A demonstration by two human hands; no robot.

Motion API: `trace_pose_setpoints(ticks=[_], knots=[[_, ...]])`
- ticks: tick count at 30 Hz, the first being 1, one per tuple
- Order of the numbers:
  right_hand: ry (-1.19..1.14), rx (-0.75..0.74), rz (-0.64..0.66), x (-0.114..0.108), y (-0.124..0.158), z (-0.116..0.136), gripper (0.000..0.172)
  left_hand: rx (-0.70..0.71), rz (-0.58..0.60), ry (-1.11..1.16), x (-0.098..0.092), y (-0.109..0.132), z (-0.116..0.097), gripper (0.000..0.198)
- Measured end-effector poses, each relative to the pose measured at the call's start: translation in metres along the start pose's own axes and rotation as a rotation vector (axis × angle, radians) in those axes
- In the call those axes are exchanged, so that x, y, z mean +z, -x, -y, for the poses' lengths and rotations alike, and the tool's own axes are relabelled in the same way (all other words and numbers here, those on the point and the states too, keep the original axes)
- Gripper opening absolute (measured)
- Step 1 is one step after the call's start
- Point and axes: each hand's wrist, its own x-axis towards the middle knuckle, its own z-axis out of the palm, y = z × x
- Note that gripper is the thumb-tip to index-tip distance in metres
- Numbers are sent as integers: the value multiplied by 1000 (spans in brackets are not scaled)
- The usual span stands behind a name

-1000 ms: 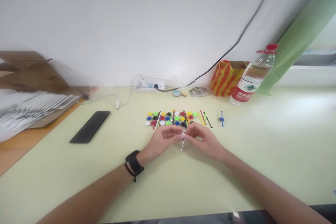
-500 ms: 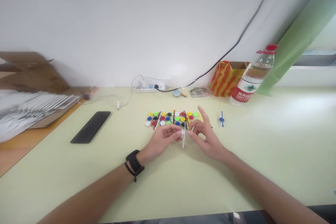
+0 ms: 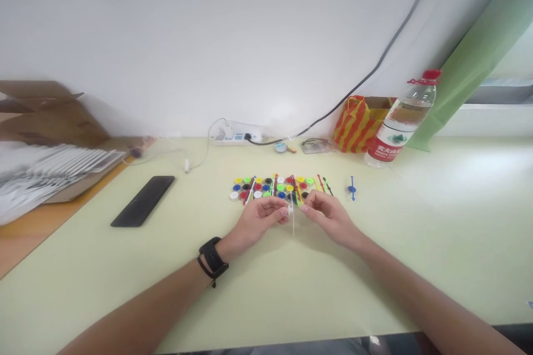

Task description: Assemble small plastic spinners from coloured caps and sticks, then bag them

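White arrow spinner (image 3: 291,210) in the left hand (image 3: 261,218)

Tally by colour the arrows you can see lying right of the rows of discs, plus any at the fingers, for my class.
Yellow arrow: 1
Red arrow: 1
Black arrow: 1
Blue arrow: 1, set apart farther right
White arrow: 1, blurred, at the left hand's fingers
Total: 5
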Motion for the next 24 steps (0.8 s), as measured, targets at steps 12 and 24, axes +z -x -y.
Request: trace_pose_setpoints(ticks=[12, 24], knots=[[-40, 1, 72, 10, 0, -1, 19, 4, 81, 26, 3, 1, -2, 26], [12, -77, -124, 6, 5, -4, 71, 2, 42, 28, 2, 1, -2, 26]])
